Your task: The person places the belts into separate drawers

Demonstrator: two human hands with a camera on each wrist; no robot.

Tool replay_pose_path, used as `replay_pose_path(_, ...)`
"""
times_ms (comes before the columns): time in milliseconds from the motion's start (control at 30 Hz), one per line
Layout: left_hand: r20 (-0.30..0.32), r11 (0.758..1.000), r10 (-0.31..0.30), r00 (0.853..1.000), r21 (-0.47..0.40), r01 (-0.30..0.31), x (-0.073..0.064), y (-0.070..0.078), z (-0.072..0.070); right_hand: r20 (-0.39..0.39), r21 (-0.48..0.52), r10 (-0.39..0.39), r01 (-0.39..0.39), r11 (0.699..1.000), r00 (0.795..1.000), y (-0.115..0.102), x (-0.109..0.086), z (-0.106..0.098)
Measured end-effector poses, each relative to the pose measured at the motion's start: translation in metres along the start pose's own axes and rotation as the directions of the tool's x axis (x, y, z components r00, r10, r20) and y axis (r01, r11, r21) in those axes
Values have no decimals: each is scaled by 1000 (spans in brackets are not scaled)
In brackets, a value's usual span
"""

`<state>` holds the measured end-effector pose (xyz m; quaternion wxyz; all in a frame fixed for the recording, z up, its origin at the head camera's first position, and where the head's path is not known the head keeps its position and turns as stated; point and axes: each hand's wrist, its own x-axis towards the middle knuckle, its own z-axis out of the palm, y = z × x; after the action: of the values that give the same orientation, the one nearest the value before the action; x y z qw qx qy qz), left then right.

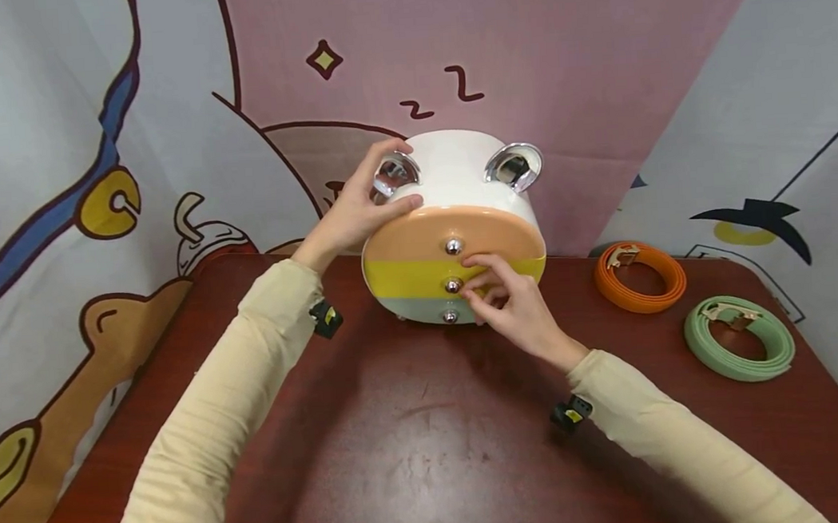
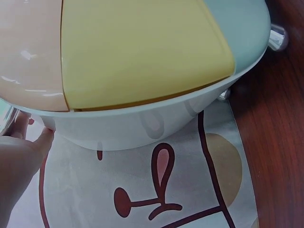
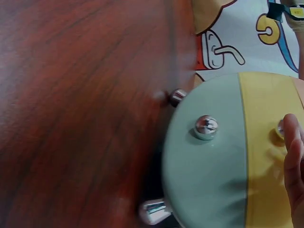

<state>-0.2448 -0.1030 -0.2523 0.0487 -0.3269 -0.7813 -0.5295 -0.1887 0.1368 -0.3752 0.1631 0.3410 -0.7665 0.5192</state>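
A small oval drawer box with a white body and chrome ears stands on the table. Its front has an orange drawer, a yellow drawer and a pale green drawer, each with a round chrome knob. My left hand holds the box at its left ear, thumb on the top front edge and fingers curved round the ear. With bent, spread fingers, my right hand is at the yellow drawer's knob; the fingertips are right beside it.
Right of the box lie a coiled orange strap and a coiled green strap, both with metal buckles. The dark red wooden table reaches back to a cartoon-printed cloth.
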Motion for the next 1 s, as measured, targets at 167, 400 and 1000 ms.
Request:
replay_pose_path(167, -4, 1000, 4, 1000, 20, -4, 1, 0, 0, 57, -30, 11, -9, 999, 998, 7, -6, 5)
replay_pose_path(400, 5, 1000, 20, 1000, 9, -20, 2, -2, 2, 39, -40, 29, -28, 999, 999, -6, -7, 12)
replay_pose_path(1000, -6, 1000, -5, 1000, -12, 5, 0, -3, 1, -49, 126, 206, -199, 972, 977, -19, -5, 19)
